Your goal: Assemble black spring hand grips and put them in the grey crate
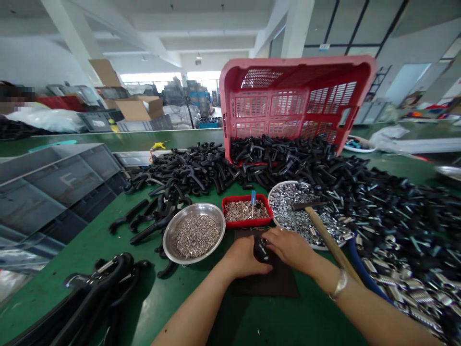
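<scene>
A small black moulded part point(262, 251) with pale lettering lies over a dark mat point(266, 286). My left hand point(244, 257) is wrapped round it from the left, thumb along its near side. From the right, my right hand point(290, 247) meets the part's far side, its fingers drawn together; whatever sits at their tips is hidden. Just beyond the mat stands a red tray point(248, 223) of small metal pins with a blue-handled tool point(253, 198) in it. A steel bowl point(169, 245) of tiny metal pieces is left of my hands. A hammer point(320, 228) lies across a dish point(275, 221) of shiny metal fittings.
Black handle-like parts point(194, 175) are heaped across the back, spilling from a tipped red crate point(226, 110). More black parts point(104, 293) lie at the near left, beside grey bins point(65, 182). Metal springs point(418, 295) fill the near right. A person point(18, 103) is at the far left.
</scene>
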